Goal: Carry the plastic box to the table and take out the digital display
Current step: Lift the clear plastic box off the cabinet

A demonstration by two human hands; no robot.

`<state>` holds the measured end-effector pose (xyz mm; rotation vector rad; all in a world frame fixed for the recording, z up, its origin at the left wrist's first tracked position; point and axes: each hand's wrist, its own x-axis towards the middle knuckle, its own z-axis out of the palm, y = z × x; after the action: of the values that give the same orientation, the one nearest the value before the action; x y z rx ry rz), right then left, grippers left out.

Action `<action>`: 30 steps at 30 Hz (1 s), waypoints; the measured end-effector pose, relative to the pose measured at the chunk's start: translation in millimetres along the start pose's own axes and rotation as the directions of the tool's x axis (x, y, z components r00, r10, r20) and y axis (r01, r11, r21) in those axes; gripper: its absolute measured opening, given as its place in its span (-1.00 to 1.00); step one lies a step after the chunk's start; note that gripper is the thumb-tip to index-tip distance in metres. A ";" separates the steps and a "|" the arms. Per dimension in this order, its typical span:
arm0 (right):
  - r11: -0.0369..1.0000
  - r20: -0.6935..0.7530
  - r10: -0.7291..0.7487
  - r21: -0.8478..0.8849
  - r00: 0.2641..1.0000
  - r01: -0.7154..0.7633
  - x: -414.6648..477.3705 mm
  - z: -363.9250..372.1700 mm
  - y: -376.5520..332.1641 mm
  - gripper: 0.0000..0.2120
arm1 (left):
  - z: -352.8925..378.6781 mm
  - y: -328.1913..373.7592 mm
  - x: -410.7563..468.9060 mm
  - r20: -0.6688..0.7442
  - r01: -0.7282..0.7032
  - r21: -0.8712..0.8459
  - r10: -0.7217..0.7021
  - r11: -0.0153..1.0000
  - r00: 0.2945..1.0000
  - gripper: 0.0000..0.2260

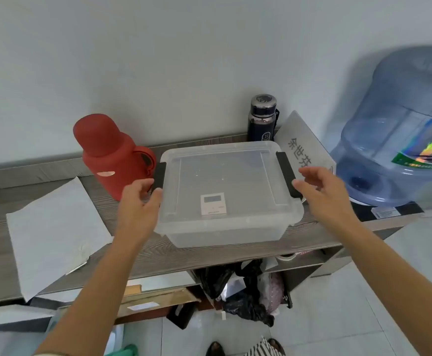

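Observation:
A clear plastic box [238, 228] with a lid and two black side latches sits on a grey wood-grain shelf top [138, 258]. Through the lid I see the small white digital display [213, 203] lying near the box's front. My left hand [139, 206] is at the box's left side, fingers apart, thumb and fingertips by the left latch [159, 175]. My right hand [322, 191] hovers open beside the right latch [288, 173], a little apart from it.
A red thermos [109, 152] stands just left of the box, a dark bottle [261, 119] behind it, a grey printed bag [303, 147] and a large blue water jug [399, 134] to the right. White sheets [53, 227] lie at left. Bags crowd the shelf below.

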<state>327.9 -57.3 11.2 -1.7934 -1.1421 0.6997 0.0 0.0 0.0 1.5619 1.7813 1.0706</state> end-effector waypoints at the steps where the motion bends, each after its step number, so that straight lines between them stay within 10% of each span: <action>1: 0.999 0.022 0.036 -0.016 0.999 -0.036 5.7 5.4 -2.6 -0.62 | 3.8 -1.8 5.9 0.029 0.013 0.018 -0.014 1.000 0.999 -0.67; 20: 0.990 0.056 0.121 0.068 0.991 -0.125 -13.9 31.2 -22.0 -0.54 | -5.4 -11.0 -11.7 0.075 0.153 -0.281 -0.137 0.947 0.988 -0.59; 30: 0.967 0.287 -0.025 0.249 0.958 -0.050 -50.3 39.8 -32.8 -0.51 | -70.6 -6.9 -121.3 -0.150 0.286 -0.388 -0.366 0.876 0.919 -0.63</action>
<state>261.0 -81.7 22.2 -1.5158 -1.1697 1.0929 -38.6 -133.7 19.6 0.9110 1.7822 1.3433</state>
